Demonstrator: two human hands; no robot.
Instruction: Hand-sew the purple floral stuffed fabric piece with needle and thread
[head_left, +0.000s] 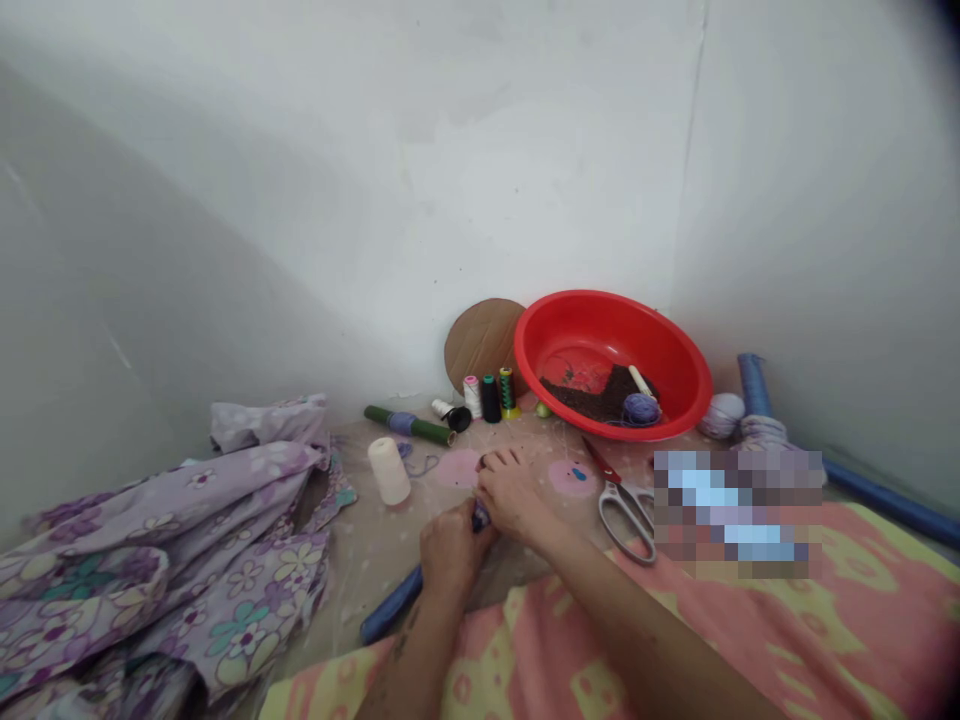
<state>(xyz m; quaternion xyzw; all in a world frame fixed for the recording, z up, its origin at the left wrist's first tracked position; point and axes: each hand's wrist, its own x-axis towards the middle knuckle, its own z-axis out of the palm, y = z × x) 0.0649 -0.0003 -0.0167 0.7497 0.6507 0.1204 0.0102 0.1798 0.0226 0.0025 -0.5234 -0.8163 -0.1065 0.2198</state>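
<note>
My left hand (450, 545) is closed round a dark blue wrapped rod (391, 606), whose near end sticks out toward the lower left. Just beyond it, my right hand (511, 490) bends over the far part of the same rod, fingers close together. A bit of purple yarn (481, 514) shows on the rod between the two hands; the rest of that part is hidden. Left of the hands stands a white cone of thread (389, 472). To the right lie scissors (628, 520) with grey handles and red on the blades.
A red basin (697, 385) holding dark material and a purple yarn ball (642, 409) leans at the back. Near it are thread spools (491, 398), a cardboard disc (480, 345) and a green tube (427, 428). Floral cloth (247, 580) lies left, a pink-yellow blanket (862, 590) in front.
</note>
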